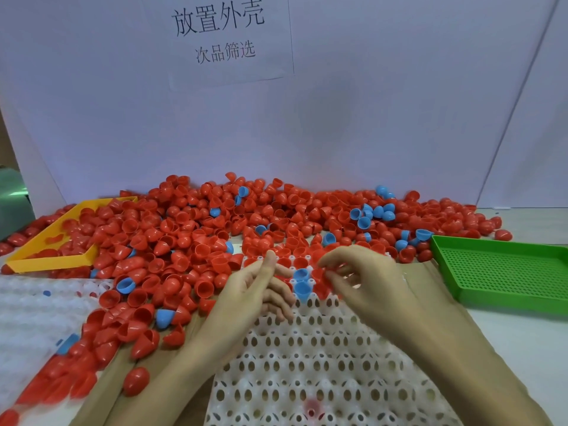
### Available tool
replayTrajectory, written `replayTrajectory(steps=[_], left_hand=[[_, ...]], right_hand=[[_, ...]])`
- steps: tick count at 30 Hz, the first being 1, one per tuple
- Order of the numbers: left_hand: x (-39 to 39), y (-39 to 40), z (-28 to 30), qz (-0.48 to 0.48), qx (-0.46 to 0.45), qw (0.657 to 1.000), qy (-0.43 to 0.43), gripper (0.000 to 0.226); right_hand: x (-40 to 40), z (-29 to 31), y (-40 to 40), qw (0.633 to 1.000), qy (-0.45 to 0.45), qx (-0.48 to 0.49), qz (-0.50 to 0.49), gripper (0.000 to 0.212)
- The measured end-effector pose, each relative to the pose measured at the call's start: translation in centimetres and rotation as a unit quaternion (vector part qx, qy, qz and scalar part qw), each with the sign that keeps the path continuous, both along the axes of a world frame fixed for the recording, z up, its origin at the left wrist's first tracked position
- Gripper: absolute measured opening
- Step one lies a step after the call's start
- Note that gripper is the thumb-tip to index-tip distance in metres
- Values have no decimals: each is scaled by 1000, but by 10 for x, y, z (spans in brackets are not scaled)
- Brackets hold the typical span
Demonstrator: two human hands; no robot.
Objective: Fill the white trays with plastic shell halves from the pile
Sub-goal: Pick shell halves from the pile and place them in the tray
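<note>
Along the far edge of the desk (522, 339), against the white backboard, lies the pile of red and blue shell halves (246, 222), spilling forward over the yellow tray (49, 262) at the left. Near the front edge sits a white tray (307, 358), most of its holes bare; blue shell halves (301, 282) and red ones sit in its far rows. Over those rows the right hand (362, 281) pinches a red shell half (322, 273) between thumb and fingertips. Beside it the left hand (261, 290) hovers with fingers loosely extended, holding nothing. A green perforated tray (504, 272) rests at the right edge, and another white tray (33, 309) lies at the left.
</note>
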State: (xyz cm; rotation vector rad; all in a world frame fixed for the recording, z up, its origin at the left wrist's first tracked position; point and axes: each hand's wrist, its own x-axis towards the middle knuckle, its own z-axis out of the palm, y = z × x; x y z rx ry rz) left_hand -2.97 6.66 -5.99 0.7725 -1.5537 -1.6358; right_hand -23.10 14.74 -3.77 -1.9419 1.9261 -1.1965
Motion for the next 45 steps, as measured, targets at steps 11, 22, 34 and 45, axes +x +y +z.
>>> replayTrajectory(steps=[11,22,34,45], left_hand=[[7,-2,-22,-23,-510,808,-294,36],[7,-11,-26,12,-472,845,-252,29],[1,-82,-35,52,-392,805,-442,68],[5,-76,-28,133,-386,846,-343,65]], right_hand=[[-50,-12,-11,980,54,155,-109,13],[-56,-24,-20,981,46,166,-85,14],[-57,-25,-22,984,9,152,-96,16],[-58,-20,-17,986,-18,127,-103,16]])
